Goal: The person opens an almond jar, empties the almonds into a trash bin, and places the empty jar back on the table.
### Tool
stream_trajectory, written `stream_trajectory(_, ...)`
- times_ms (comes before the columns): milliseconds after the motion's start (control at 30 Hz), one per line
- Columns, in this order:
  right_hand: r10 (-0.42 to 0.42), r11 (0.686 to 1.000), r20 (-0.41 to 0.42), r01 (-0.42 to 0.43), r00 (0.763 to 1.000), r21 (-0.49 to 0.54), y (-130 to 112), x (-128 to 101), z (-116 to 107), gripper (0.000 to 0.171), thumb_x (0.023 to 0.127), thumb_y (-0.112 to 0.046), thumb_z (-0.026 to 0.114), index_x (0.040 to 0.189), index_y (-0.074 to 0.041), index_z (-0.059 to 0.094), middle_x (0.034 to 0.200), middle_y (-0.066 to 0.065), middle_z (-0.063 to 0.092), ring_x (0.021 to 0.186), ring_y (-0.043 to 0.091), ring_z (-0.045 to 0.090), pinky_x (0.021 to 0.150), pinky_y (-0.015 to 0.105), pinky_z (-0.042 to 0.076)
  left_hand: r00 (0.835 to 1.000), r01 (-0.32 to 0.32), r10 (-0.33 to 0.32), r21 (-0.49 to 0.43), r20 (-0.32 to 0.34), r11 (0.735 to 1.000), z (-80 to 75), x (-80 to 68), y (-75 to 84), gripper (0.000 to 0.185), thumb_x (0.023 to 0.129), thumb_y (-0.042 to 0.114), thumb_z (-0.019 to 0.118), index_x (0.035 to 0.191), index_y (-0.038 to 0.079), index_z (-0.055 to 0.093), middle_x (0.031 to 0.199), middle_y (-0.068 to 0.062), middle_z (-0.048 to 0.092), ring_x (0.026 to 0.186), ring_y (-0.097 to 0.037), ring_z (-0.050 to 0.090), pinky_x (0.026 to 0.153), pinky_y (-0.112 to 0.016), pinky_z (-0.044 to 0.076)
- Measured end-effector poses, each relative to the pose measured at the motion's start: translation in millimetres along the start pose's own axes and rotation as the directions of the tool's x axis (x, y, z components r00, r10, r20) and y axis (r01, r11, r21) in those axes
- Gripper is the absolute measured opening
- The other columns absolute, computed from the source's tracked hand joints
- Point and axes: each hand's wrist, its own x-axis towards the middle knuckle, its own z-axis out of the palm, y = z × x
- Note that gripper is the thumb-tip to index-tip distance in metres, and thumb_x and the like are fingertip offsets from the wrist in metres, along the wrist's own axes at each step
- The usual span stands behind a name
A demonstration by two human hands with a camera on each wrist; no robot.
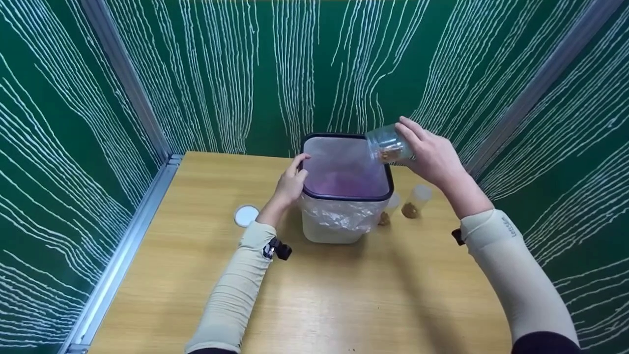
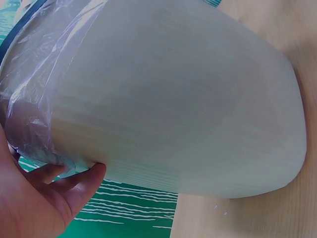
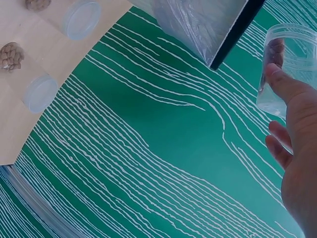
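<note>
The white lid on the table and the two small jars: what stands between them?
In the head view, the bin with its plastic liner, touched by the left hand.

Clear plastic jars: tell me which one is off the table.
The clear plastic jar gripped by the right hand, tilted over the bin's rim; the other two stand on the table.

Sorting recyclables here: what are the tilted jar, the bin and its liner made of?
Jar: clear, glossy, probably plastic; brown bits show through. Bin: matte, off-white, faintly ribbed, likely plastic, with a dark rim. Liner: thin, crinkled translucent film.
</note>
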Motion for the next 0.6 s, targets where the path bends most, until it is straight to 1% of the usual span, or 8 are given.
stream_trajectory(233, 0.005, 1.000, 0.011, -0.005, 1.000, -0.014, -2.0, -1.4, -0.3, 0.084, 0.069, -0.012, 0.088, 0.142, -0.011, 0.047, 0.149, 0.008, 0.041, 0.110, 0.038, 0.060, 0.081, 0.053, 0.052, 1.000, -0.004, 0.004, -0.003, -0.002, 1.000, 1.0, -0.8, -0.2, 0.043, 0.097, 0.024, 0.039, 0.139, 0.029, 0.047, 0.152, -0.003, 0.036, 0.137, -0.019, 0.032, 0.109, -0.045, 0.029)
stream_trajectory(500, -0.008, 1.000, 0.018, 0.008, 1.000, -0.018, -1.9, -2.2, 0.2, 0.086, 0.069, -0.010, 0.088, 0.144, -0.012, 0.045, 0.151, 0.007, 0.039, 0.111, 0.038, 0.059, 0.080, 0.052, 0.052, 1.000, 0.011, -0.011, 0.001, 0.003, 1.000, 0.3, -2.3, -0.7, 0.043, 0.097, 0.027, 0.039, 0.139, 0.032, 0.046, 0.153, -0.003, 0.034, 0.137, -0.021, 0.032, 0.109, -0.046, 0.029)
stream_trajectory(600, 0.001, 1.000, 0.017, 0.000, 1.000, -0.011, -1.9, -1.8, -0.3, 0.087, 0.070, -0.010, 0.088, 0.145, -0.013, 0.045, 0.152, 0.006, 0.038, 0.111, 0.038, 0.059, 0.080, 0.054, 0.052, 1.000, 0.013, -0.013, -0.006, 0.011, 1.000, 0.2, -1.6, 0.5, 0.042, 0.098, 0.027, 0.039, 0.140, 0.033, 0.045, 0.154, -0.003, 0.033, 0.138, -0.021, 0.032, 0.109, -0.048, 0.029)
